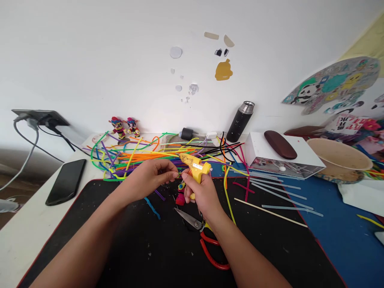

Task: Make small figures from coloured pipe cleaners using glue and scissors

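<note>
Steadiness matters: my right grip [202, 190] grasps the yellow plastic glue gun [197, 171] over the red-edged black mat [135, 248], nozzle [183, 159] best angled clear of my left grip [154, 175], which pinches a tiny greenish piece [179, 175].

Bright, soft, diffuse light; can't call direction. White wall [126, 52] at 12 o'clock evenly lit. Small glint on flask cap [247, 105], 2 o'clock. Black mat [144, 244] at 6 swallows shadow detail. Wide-lens stretch: my left forearm [81, 242] toward 7, right forearm [249, 250] toward 5. Glue gun [196, 172] in my right hand [204, 192] reads clear; bits at my left hand [151, 178] too small to resolve.
</note>
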### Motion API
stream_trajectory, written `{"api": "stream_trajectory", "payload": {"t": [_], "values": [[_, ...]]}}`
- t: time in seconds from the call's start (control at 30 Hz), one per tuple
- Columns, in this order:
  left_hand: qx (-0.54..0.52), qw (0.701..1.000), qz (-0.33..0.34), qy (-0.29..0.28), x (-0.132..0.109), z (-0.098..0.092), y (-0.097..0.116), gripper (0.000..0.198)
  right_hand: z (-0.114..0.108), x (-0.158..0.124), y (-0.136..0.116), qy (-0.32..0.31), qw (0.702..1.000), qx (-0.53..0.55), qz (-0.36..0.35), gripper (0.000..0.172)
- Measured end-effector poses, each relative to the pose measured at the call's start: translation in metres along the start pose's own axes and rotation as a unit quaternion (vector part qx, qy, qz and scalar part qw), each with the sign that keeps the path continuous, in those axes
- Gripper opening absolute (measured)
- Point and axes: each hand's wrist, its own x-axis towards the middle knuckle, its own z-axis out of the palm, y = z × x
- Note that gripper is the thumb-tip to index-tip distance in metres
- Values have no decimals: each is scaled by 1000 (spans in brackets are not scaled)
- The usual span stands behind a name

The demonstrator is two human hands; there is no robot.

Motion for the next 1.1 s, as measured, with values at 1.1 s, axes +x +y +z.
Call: {"api": "stream_trajectory", "payload": {"t": [1.1], "values": [[-13, 992, -3, -126, 0, 9, 3, 41, -1, 0, -1, 10, 999, 30, -27, 31]]}}
